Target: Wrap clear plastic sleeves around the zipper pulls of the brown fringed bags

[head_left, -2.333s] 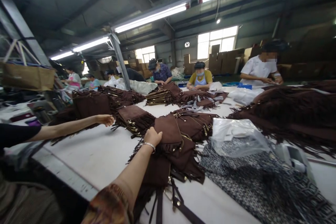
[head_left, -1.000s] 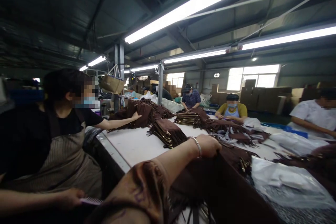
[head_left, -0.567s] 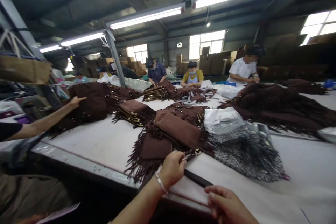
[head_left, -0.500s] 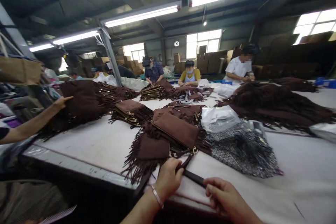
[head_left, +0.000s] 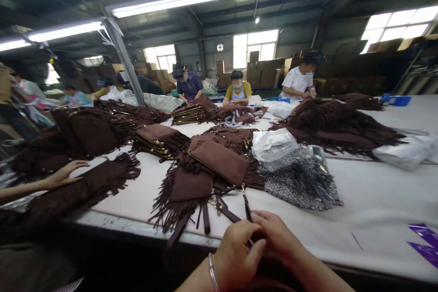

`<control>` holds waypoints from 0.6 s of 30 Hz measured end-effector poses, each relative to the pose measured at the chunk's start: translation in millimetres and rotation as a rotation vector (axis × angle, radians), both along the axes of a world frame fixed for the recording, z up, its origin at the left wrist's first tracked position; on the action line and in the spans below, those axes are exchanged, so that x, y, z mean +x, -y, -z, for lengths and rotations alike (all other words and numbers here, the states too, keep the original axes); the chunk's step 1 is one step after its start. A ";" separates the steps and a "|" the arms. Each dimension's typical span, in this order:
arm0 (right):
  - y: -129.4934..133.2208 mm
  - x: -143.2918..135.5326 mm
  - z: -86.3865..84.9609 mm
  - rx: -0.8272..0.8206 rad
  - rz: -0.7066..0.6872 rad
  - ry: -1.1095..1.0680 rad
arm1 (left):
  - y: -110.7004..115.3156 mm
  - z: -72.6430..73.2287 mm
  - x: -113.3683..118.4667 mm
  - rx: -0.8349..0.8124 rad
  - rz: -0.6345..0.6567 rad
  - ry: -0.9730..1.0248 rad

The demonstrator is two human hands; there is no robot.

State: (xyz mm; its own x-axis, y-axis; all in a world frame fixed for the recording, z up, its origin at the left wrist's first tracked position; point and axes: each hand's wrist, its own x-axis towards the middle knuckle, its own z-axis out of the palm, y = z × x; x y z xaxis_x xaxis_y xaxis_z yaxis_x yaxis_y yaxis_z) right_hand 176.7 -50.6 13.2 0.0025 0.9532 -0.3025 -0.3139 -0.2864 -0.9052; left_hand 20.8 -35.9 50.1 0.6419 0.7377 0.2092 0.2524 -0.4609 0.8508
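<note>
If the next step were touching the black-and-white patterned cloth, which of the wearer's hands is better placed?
Probably the right hand: it is nearer the patterned cloth than the left hand is. Both are at the dark strap, which the right would likely have to release first.

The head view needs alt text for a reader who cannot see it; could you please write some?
A person's left hand and right hand together hold a dark strap at the edge of a white table piled with brown fringed pouches. Other people are farther back.
</note>
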 end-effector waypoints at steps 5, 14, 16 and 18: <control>8.9 16.4 2.3 -0.090 0.089 0.053 | -24.6 19.7 17.0 -0.686 -0.318 0.214; 28.4 1.2 -4.8 0.219 -0.019 0.839 | -40.5 47.3 46.9 -1.265 -0.297 0.533; 33.3 8.4 -2.9 0.218 -0.039 0.846 | -42.3 48.3 42.0 -1.313 -0.361 0.605; 33.3 24.3 -0.2 0.182 0.026 0.837 | -48.4 50.2 34.7 -1.297 -0.375 0.601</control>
